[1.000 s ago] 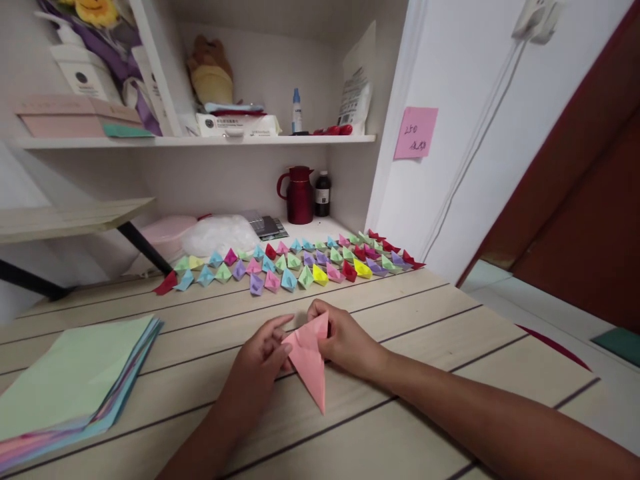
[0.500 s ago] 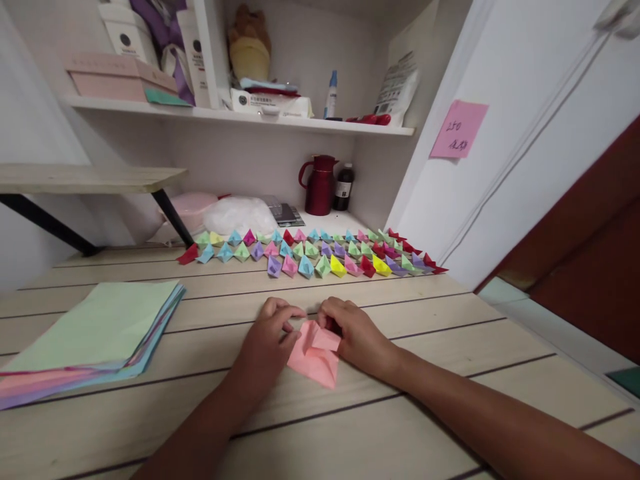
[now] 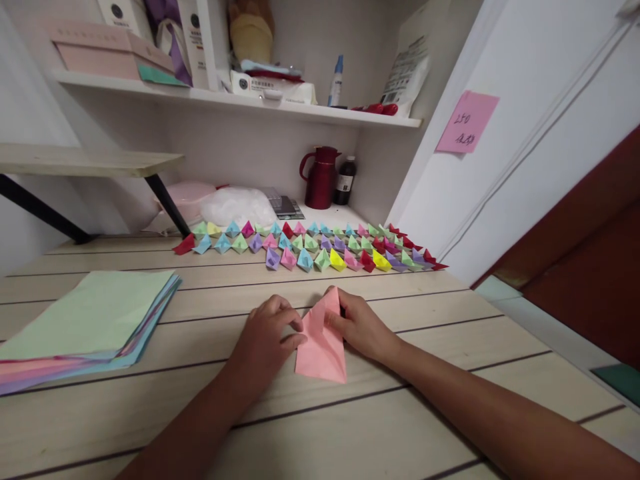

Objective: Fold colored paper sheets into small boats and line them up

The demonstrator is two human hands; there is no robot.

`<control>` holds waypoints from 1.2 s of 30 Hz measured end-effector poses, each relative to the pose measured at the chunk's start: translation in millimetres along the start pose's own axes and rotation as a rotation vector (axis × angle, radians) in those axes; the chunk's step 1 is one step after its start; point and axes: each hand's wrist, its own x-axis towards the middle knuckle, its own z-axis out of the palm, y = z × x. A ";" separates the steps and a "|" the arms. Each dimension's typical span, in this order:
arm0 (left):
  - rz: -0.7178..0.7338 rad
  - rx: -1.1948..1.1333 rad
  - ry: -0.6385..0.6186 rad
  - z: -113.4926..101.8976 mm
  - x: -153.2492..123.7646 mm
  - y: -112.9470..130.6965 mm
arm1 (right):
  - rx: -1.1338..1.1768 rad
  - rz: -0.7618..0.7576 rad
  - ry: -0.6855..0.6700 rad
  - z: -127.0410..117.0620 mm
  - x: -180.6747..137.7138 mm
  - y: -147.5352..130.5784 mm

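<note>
A partly folded sheet of pink origami paper [image 3: 320, 357] is between my hands, tilted up, with creases and a pointed top corner. My right hand [image 3: 363, 323] grips its right side, the thumb lying over the front and the other fingers behind. At the left edge, my left hand [image 3: 273, 333] has its thumb and forefinger tips closed in on the paper, the other fingers curled. Beyond my hands stand several rows of small folded paper boats, among them a yellow boat [image 3: 337, 260] and a purple boat [image 3: 273, 259].
A stack of coloured paper [image 3: 95, 313], green sheet on top, lies at the left of the wooden table [image 3: 400, 427]. Behind the boats are a dark red jug [image 3: 321, 179], a dark bottle [image 3: 345, 181] and a plastic bag [image 3: 237, 205]. A raised wooden shelf [image 3: 85, 160] stands at left.
The pink paper has been opened out and raised, its pointed corner now upward. My right thumb has come onto its front. The view has shifted slightly.
</note>
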 end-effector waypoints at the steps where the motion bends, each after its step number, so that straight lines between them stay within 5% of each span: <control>1: 0.001 0.045 0.012 -0.1 0.0 0.7 | 0.005 -0.006 -0.011 -0.4 0.0 -0.1; 13: -0.029 0.027 0.041 2.0 1.1 -2.6 | 0.036 -0.129 -0.096 -1.1 -2.3 0.6; 19: -0.246 -0.390 0.106 -12.2 1.6 1.5 | 0.543 0.268 -0.009 -1.7 2.1 -0.5; 23: -0.126 -0.352 0.250 -9.8 4.7 0.8 | 0.774 0.430 0.038 -8.8 4.9 -8.5; 26: -0.070 -0.368 0.227 -5.1 6.2 3.6 | 0.872 0.385 0.043 -12.9 5.8 -11.0; 29: -0.180 -0.453 0.162 -6.0 4.6 10.1 | 0.913 0.346 -0.049 -13.3 5.9 -9.5; 36: -0.265 -0.586 -0.076 -2.5 -1.0 27.0 | 0.736 0.247 -0.205 -12.5 0.7 -10.8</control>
